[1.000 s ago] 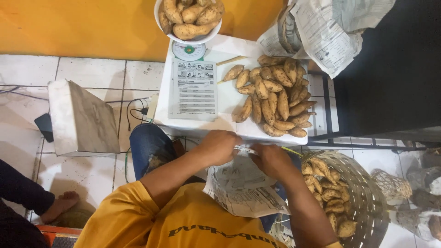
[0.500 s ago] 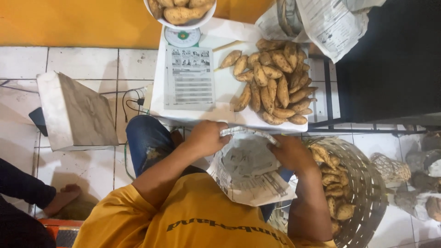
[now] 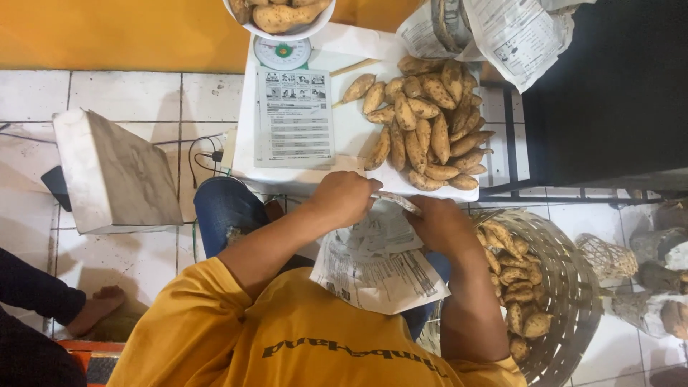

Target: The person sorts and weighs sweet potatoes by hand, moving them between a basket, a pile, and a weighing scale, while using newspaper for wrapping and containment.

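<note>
Head view, left hand [image 3: 347, 197] and right hand [image 3: 441, 223] gripping newspaper [image 3: 380, 261] (over lap)

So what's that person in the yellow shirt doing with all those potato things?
The person sits over a sheet of newspaper on the lap. The left hand and right hand both pinch a newspaper-wrapped bundle between them. On the white table lies a pile of sweet potatoes, with more in the wicker basket by the right arm and in the bowl on the scale.
</note>
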